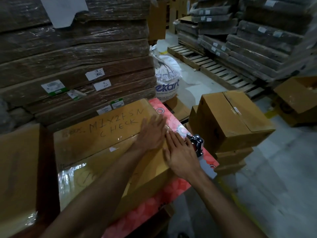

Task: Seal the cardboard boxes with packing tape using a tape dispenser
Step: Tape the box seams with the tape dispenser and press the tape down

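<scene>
Both your hands lie flat on the top of the box, the one with "MIX 2 FSN CHECK" written on it, close to its right edge. Your left hand reaches in from the lower left with the forearm long and nearly straight. Its palm is down and its fingers are straight and spread a little, pointing away from you and pressing on the cardboard. Your right hand comes in from the lower right and sits just beside the left one, a little nearer to you. It is also palm down, with straight, released fingers that grasp nothing. The two hands almost meet at the box's edge.

Clear tape glints along the seam across the lid, and more gloss shows on the near end of the box. The box rests on a pink flowered worktop.

The dispenser lies on the worktop right beside your right hand's fingertips. You hold it with neither hand, and whether the fingertips touch it cannot be told.

To the right stands another closed box on lower cartons. Wrapped flat cardboard is stacked behind, with a white sack next to it.
</scene>
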A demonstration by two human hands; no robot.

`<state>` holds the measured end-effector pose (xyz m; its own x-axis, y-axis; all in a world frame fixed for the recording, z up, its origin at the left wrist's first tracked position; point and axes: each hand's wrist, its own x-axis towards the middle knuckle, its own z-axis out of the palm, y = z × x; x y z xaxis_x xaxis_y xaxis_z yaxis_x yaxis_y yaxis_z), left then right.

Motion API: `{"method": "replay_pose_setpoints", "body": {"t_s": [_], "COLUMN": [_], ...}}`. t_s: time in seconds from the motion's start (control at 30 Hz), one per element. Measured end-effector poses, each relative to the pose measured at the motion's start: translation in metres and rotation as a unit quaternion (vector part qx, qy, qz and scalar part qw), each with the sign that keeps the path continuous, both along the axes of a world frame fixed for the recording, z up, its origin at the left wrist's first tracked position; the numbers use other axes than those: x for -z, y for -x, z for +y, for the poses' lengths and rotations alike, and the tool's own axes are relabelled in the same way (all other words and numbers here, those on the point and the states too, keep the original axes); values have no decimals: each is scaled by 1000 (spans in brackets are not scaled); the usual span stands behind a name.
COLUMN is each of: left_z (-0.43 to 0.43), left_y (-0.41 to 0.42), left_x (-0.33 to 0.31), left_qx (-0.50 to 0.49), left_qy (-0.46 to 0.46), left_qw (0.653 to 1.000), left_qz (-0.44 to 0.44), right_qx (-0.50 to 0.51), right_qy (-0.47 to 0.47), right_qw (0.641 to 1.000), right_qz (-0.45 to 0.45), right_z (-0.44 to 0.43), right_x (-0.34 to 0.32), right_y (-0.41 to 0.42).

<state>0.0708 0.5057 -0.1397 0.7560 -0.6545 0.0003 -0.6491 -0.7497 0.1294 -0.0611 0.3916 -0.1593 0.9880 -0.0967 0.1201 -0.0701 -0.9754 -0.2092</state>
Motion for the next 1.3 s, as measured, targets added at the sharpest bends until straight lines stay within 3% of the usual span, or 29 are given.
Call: {"method": "replay_pose_setpoints", "body": {"t_s": [0.13, 0.23, 0.33, 0.43, 0.6, 0.77, 0.93, 1.1, 1.23, 1.3], "left_z": [12, 11, 10, 13, 57, 159, 252, 284, 288, 296], "left_y": [21, 18, 20, 16, -5, -34, -65, -80, -52, -40], "left_x": [8, 7, 5, 3, -4, -14, -26, -23, -38, -39], "left_qx": [6, -9, -15, 0, 35, -93, -309, -357, -405, -434], "left_qy": [32, 24, 23, 20, 29, 28, 1, 34, 67, 85], "left_qw": [999, 1000, 1000, 999, 997, 995, 948, 929, 909, 893], "left_qz": [1, 2, 9, 34, 59, 26, 74, 93, 76, 89], "right_qx": [-17, 26, 111, 174, 225, 235, 212, 213, 193, 206], "right_qy": [-25, -101, -231, -370, -445, -507, -531, -556, -528, -544], "right_qw": [999, 992, 958, 900, 862, 828, 818, 803, 824, 808], "right_qz": [-19, -75, -131, -149, -92, 38, 64, 31, -68, -96], "right_z": [-6, 1, 27, 58, 88, 130, 170, 153, 114, 109], "right_x": [4, 13, 29, 33, 24, 11, 6, 8, 8, 9], "right_y": [3, 23, 58, 71, 70, 82, 84, 44, 11, 9]}}
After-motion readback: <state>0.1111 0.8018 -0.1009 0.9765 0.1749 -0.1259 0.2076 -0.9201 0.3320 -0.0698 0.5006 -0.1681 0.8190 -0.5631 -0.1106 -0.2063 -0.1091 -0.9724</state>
